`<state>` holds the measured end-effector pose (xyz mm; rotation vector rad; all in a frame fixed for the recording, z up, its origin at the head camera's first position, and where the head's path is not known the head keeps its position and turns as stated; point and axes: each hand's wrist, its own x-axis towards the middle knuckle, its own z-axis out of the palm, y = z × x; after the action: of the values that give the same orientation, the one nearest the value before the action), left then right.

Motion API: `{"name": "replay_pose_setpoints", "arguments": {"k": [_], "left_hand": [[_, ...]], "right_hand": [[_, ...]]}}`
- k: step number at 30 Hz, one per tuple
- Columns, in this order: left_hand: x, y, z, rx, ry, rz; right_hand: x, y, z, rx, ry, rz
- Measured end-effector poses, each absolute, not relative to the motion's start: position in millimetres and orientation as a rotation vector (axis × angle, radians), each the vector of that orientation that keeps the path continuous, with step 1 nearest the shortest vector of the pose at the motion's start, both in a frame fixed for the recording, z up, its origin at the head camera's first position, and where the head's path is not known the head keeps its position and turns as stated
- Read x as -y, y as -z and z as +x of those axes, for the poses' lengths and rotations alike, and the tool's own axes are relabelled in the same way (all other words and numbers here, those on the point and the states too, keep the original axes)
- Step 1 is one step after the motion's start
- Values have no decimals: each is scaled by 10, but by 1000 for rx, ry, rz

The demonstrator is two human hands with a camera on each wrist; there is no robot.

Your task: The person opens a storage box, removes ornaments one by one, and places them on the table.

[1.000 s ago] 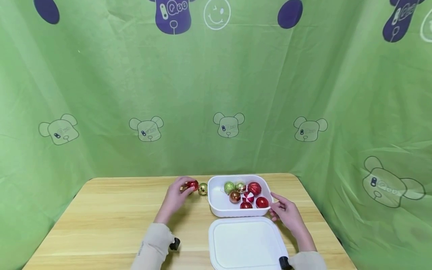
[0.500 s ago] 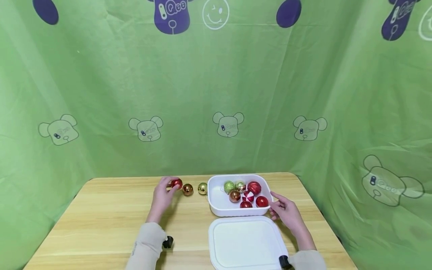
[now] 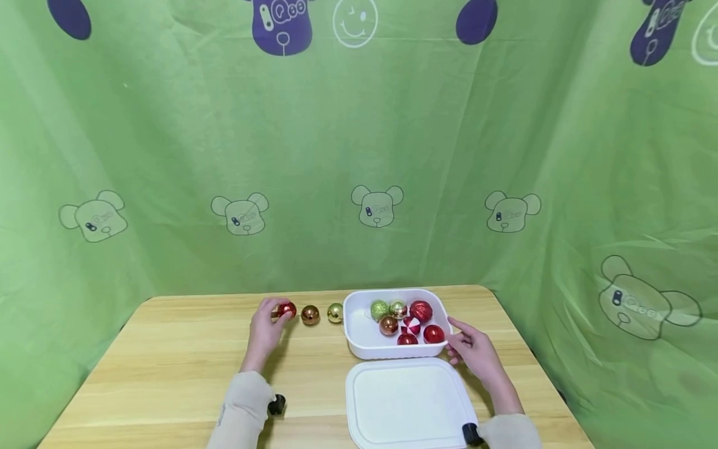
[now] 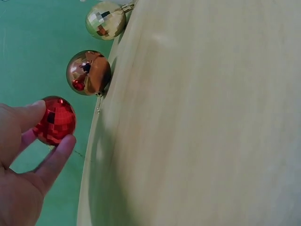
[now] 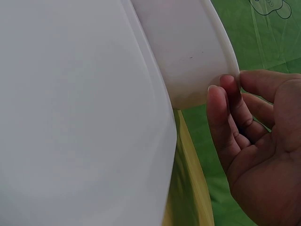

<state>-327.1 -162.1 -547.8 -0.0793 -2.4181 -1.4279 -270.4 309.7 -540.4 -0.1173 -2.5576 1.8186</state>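
Between thumb and fingers, my left hand (image 3: 266,325) holds a red faceted Christmas ball (image 4: 59,121) at the back of the table. A copper-brown shiny ball (image 3: 310,315) and a gold faceted ball (image 3: 335,313) stand in a row to its right. My right hand (image 3: 475,350) grips the near right corner of a white plastic box (image 3: 359,340), thumb at the rim and fingers bent beneath it. Several balls lie in the box, among them a green glittery one (image 3: 379,309), a ribbed red one (image 3: 421,310) and a red-and-white one (image 3: 411,325).
A white lid (image 3: 409,402) lies flat on the wooden table (image 3: 168,374) in front of the box, left of the right forearm. A green cloth (image 3: 314,249) with bear prints hangs behind the table and along both sides.
My left hand has carried the red ball leftward past the copper-brown ball, bringing that ball into full view, and has lowered it slightly. The right hand keeps its grip on the box.
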Motion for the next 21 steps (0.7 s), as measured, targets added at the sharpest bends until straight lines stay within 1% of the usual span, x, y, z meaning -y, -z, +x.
{"name": "replay_pose_setpoints", "arguments": {"k": [8, 21], "left_hand": [[1645, 5510, -3278, 2484, 1380, 45], [1633, 5538, -3277, 2543, 1338, 43]], "right_hand": [[-3094, 5392, -2710, 2551, -1839, -106], [-3104, 5417, -2725, 2541, -1846, -88]]}}
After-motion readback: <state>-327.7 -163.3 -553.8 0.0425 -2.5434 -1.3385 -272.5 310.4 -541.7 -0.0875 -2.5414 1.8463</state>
